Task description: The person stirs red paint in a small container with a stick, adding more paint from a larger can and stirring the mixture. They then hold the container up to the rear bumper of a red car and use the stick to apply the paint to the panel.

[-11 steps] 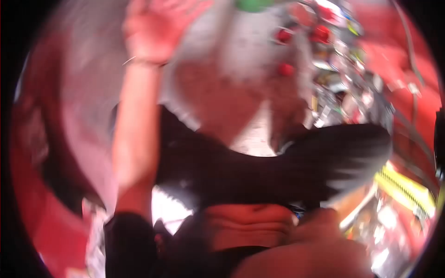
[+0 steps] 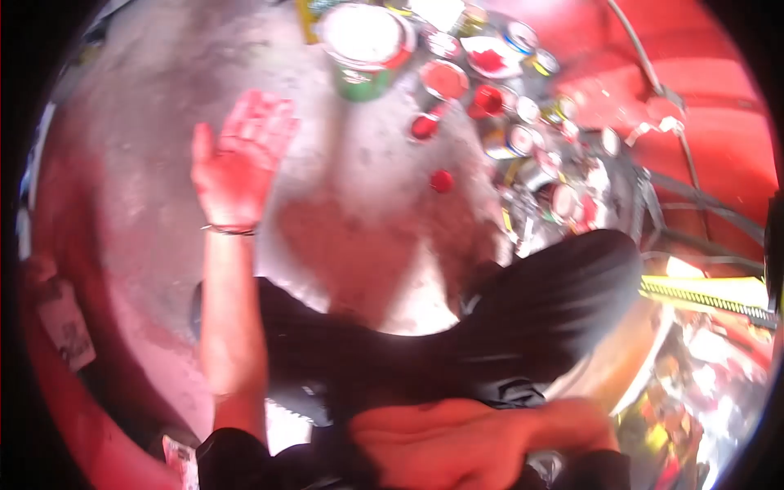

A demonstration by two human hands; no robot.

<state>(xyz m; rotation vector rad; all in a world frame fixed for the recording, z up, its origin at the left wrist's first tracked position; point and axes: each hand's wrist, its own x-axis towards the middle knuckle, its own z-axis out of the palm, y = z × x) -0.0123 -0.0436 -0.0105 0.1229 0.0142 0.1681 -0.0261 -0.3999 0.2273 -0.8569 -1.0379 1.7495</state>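
Observation:
My left hand point(image 2: 241, 155) is held out past my left knee, palm turned up and fingers spread, with nothing on it. A thin dark band point(image 2: 229, 230) circles that wrist. My right hand point(image 2: 563, 420) is low against my bare midriff, above my dark trousers point(image 2: 457, 347); its fingers cannot be made out, nor can anything they may hold. Ahead on the floor stands a green tub with a white lid point(image 2: 363, 82). Small red caps or pots point(image 2: 442, 181) lie nearer, between the tub and my legs.
Several cans and jars point(image 2: 523, 139) crowd the floor at the right, beside a red surface point(image 2: 604, 73) with a cable point(image 2: 637, 45). A yellow strip with a dark toothed edge point(image 2: 710, 294) lies at lower right above shiny clutter point(image 2: 686, 392). Red material point(image 2: 49, 351) borders the left.
The view has shifted and sharpened, showing more of the tub and cans. My left hand now appears lower in the view, its fingers fully visible and spread.

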